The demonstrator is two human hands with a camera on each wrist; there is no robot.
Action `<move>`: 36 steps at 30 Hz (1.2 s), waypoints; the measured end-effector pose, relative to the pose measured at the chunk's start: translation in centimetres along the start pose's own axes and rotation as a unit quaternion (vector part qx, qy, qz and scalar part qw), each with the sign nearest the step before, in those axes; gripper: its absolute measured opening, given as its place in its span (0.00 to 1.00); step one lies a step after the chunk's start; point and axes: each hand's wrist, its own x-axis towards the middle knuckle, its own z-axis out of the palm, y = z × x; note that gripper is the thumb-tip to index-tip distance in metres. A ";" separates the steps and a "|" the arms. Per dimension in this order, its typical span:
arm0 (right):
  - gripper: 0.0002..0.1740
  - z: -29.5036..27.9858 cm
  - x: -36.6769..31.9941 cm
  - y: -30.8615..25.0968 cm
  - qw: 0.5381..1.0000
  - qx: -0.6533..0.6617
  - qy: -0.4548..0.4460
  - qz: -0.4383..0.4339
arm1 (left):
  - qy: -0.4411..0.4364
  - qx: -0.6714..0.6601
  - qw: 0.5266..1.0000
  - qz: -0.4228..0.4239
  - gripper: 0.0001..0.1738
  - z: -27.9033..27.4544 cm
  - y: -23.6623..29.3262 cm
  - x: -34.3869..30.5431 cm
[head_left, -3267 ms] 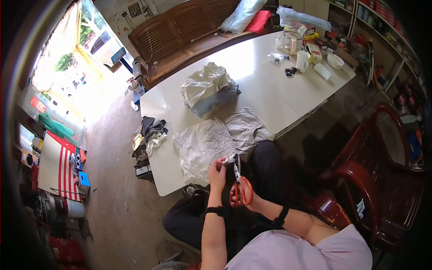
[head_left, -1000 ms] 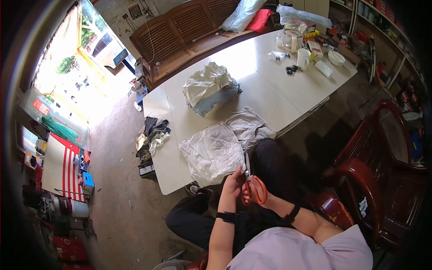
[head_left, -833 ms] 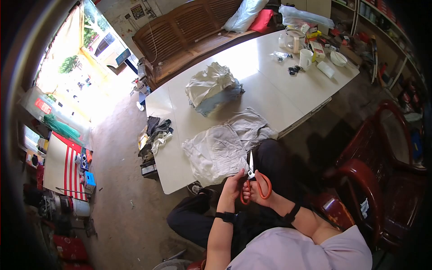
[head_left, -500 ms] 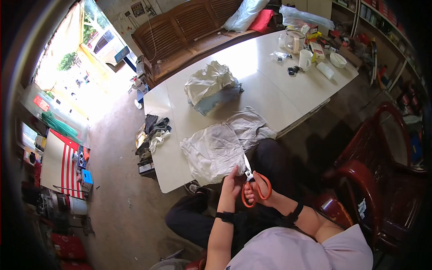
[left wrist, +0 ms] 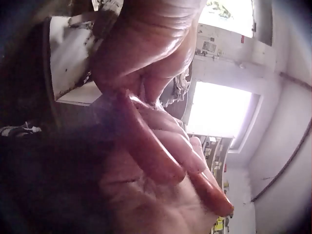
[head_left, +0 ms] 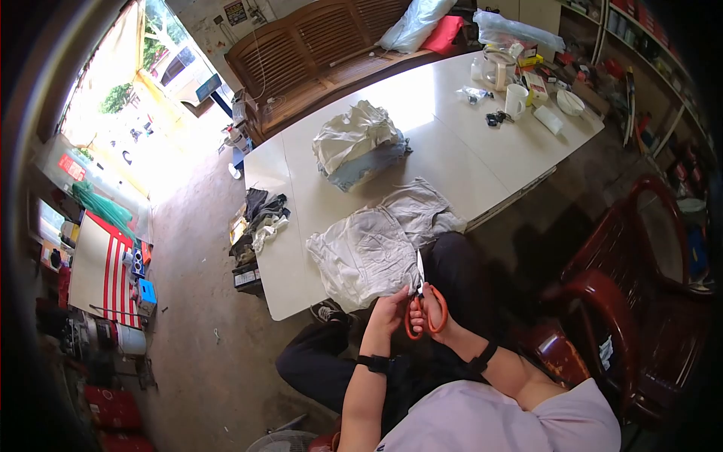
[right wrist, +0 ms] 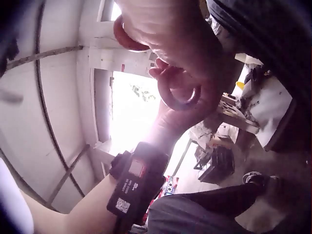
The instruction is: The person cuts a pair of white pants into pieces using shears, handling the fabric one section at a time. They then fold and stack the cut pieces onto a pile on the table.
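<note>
Orange scissors (head_left: 423,305) in right hand (head_left: 439,322), left hand (head_left: 388,307) pinching grey cloth (head_left: 365,252)

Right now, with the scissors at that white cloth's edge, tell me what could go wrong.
1. The left hand pinches the white cloth close beside the scissors held in the right hand. A closing cut could nick a finger.
2. The cloth hangs off the table edge toward the lap. It may sag or slip, so the cut could wander.
</note>
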 end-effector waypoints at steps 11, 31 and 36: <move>0.29 0.5 -1.8 -1.5 0.996 -0.059 0.060 0.013 | 0.006 -0.100 0.994 0.033 0.15 -1.8 -1.3 1.7; 0.38 0.0 0.1 -1.0 0.995 0.062 -0.030 0.066 | 0.022 -0.062 0.992 0.105 0.10 -3.3 -2.4 0.4; 0.36 0.3 -0.4 -1.0 0.999 -0.010 -0.011 0.043 | 0.004 -0.111 0.991 0.068 0.09 -3.4 -2.6 -0.1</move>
